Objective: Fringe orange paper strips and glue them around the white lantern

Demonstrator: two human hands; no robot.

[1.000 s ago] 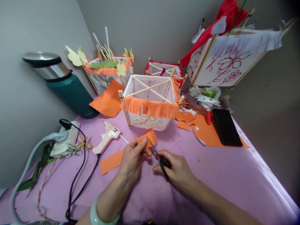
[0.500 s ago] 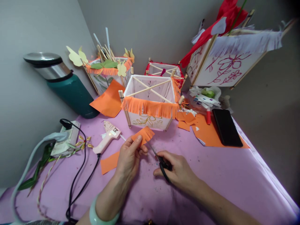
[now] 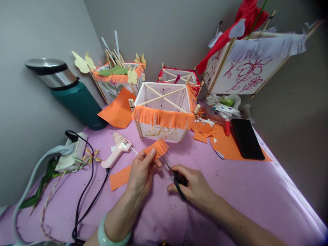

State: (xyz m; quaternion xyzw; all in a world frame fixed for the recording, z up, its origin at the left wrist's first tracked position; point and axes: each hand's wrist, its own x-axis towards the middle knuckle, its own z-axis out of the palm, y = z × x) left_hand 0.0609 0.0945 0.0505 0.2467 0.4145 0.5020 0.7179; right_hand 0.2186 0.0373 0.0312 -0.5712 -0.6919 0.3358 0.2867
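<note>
My left hand (image 3: 144,171) pinches a small orange paper strip (image 3: 159,147) between thumb and fingers; its right end is cut into a fringe. In my right hand (image 3: 194,184) are black-handled scissors (image 3: 180,184), their blades pointing up and left at the strip's lower edge. Just behind the strip stands a white box-shaped lantern frame (image 3: 164,131) of wooden sticks, with orange fringe (image 3: 164,117) along its front top edge and right side. Another orange paper piece (image 3: 120,178) lies left of my left hand, partly behind it.
A pink glue gun (image 3: 118,152), power strip (image 3: 71,152) and cables lie left, before a teal bottle (image 3: 77,99). Decorated lanterns stand behind, a large one (image 3: 251,68) at back right. A black phone (image 3: 248,139) rests on orange paper (image 3: 220,140) on the purple cloth (image 3: 222,184).
The view has shifted very slightly. Both hands, the paper strip and the scissors are nearly where they were, with no clear change in grip.
</note>
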